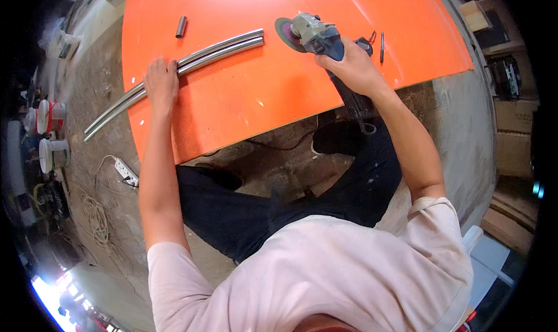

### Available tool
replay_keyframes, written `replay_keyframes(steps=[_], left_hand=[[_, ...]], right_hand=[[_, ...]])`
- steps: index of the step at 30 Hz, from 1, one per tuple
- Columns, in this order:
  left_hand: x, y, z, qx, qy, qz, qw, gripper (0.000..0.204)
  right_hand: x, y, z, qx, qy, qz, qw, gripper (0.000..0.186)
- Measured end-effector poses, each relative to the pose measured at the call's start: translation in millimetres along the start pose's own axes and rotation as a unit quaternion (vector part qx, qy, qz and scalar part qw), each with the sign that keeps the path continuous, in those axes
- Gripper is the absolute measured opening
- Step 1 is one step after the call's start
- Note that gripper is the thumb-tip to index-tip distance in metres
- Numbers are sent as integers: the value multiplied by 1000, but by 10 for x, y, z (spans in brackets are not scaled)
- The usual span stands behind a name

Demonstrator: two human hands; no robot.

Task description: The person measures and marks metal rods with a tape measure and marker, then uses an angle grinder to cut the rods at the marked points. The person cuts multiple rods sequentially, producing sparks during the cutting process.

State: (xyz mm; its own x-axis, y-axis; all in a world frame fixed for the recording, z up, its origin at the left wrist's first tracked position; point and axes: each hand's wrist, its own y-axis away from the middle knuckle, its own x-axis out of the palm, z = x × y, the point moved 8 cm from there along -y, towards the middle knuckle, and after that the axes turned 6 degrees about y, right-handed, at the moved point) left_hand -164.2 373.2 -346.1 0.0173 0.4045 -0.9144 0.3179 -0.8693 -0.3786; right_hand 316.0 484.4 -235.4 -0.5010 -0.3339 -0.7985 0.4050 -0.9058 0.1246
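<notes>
Two shiny metal tubes point(224, 48) lie side by side across an orange board point(279, 99), their left ends sticking out past its edge. My left hand point(161, 82) grips them near their middle, its fingers over the tubes. In my right hand point(357, 67) is an angle grinder point(319, 36), held by its body. The grinder's thin disc point(288, 34) is just right of the tubes' right ends and apart from them. I cannot tell whether the disc is spinning. Farther back lies a short piece of dark tube point(181, 27).
A black pen point(382, 47) lies right of the grinder. A white power strip point(125, 170) and a coiled cord point(96, 219) are on the floor at left, near white buckets point(53, 155). Cardboard boxes point(514, 140) stand at the far right. My legs are under the board's near edge.
</notes>
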Motion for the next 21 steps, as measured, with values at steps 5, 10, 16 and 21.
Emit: replay_keyframes(steps=[5, 10, 16, 21], left_hand=[[55, 226, 193, 51, -23, -46, 997, 48], [-294, 138, 337, 4, 64, 230, 971, 46], [-577, 215, 399, -31, 113, 344, 932, 48], [-455, 168, 454, -8, 102, 401, 910, 51]], right_hand=[[13, 182, 51, 6, -1, 21, 1000, 71], [-35, 309, -208, -2, -53, -21, 998, 67], [-155, 572, -145, 11, -128, -12, 992, 56], [-282, 731, -117, 10, -156, -18, 987, 50]])
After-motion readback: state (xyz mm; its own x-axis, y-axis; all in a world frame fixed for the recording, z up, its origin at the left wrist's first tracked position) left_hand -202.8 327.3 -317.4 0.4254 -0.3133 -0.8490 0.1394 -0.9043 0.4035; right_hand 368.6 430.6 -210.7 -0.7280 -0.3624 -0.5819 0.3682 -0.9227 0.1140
